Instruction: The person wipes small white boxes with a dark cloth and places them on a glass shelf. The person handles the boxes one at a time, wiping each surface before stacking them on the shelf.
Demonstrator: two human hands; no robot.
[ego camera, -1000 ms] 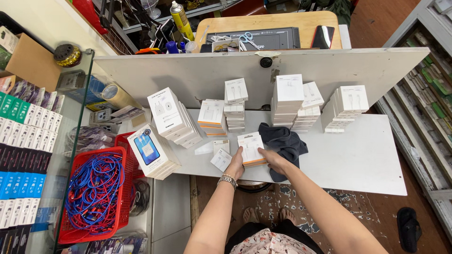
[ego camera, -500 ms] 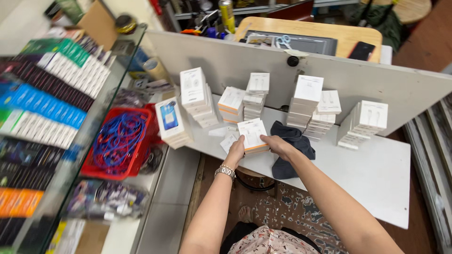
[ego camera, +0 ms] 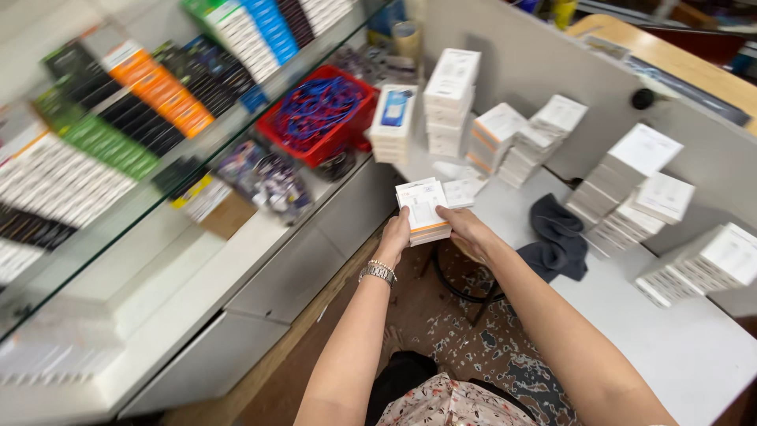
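Observation:
Both my hands hold a small stack of flat white boxes (ego camera: 424,210) with orange edges, just off the near edge of the white table (ego camera: 694,347). My left hand (ego camera: 396,233), with a metal watch on the wrist, grips the stack's near left side. My right hand (ego camera: 465,226) grips its right side. Beside the stack, a single flat white box (ego camera: 462,191) lies on the table. Several piles of similar white boxes (ego camera: 631,181) stand further back on the table.
A dark grey cloth (ego camera: 557,235) lies on the table right of my hands. A red basket of blue and red cables (ego camera: 322,110) sits at the left behind a glass counter (ego camera: 158,181) full of coloured packages. A grey partition (ego camera: 544,71) backs the table.
My head has turned left and down, so the glass counter fills the left of the view. Both hands have lifted the box stack off the table toward me.

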